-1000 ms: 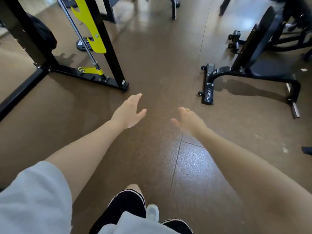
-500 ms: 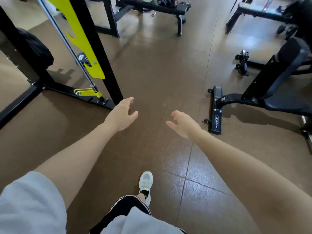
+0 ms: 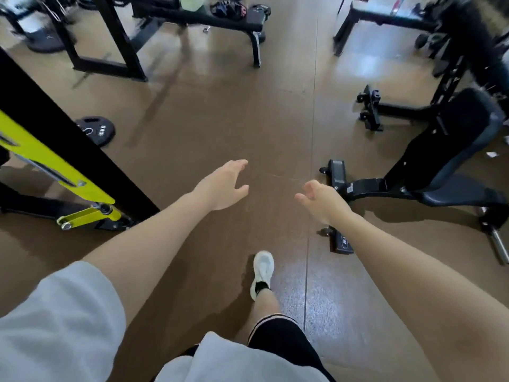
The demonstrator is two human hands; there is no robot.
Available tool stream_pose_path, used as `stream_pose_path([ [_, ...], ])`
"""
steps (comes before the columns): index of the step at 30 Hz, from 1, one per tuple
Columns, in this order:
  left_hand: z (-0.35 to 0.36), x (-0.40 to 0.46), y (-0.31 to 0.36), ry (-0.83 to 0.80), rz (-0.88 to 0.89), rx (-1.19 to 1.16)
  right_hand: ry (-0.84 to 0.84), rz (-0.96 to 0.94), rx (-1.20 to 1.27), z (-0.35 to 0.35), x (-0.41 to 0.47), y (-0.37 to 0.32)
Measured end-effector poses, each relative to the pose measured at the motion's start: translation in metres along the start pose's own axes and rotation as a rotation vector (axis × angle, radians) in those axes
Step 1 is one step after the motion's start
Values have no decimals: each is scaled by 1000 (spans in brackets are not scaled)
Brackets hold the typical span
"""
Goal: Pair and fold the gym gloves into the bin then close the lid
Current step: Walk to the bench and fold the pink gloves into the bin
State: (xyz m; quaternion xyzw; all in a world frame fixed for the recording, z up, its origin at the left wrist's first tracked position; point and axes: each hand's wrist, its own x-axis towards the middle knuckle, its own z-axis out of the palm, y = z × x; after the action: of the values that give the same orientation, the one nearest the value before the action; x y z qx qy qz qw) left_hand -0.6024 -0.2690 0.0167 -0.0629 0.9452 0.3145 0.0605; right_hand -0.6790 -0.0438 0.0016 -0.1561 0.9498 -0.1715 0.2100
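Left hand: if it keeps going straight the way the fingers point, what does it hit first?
Nothing close. The left hand is open and empty, its fingers pointing up-frame over bare floor. The first thing in that line looks like the flat bench at the far end, though depth is hard to judge from one view.

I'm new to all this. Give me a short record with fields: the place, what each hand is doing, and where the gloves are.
place: gym floor, brown, with benches and racks around
left hand: open, held out over the floor, holding nothing
right hand: open, fingers loosely curled, holding nothing
gloves: a dark heap, likely the gloves, on the flat bench far ahead; blurred
bin: a pale green thing on that bench might be it; cannot tell
nearby: weight plate on the floor at left, incline bench at right
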Motion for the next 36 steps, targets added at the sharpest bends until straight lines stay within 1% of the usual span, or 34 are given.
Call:
stream_pose_path([
  [3,-15,83,-7,-4,2,-44,-28,8,-10,-25,80,2],
  [6,-46,170,-20,-3,-59,-60,-51,-12,1,-59,168,-7],
  [9,-83,246,-35,-14,-157,-29,-94,-20,30,-97,249,-27],
  [13,-123,327,-54,48,-207,-59,-90,-40,41,-133,350,-66],
  [19,-170,427,-115,91,-251,-101,-93,-129,38,-145,486,-131],
  [25,-231,561,-189,99,-275,-67,-115,-185,31,-154,629,-194],
  [30,-300,677,-228,75,-275,-62,-126,-135,35,-194,745,-231],
  [36,-350,816,-247,31,-237,-60,-89,-45,96,-257,875,-242],
])
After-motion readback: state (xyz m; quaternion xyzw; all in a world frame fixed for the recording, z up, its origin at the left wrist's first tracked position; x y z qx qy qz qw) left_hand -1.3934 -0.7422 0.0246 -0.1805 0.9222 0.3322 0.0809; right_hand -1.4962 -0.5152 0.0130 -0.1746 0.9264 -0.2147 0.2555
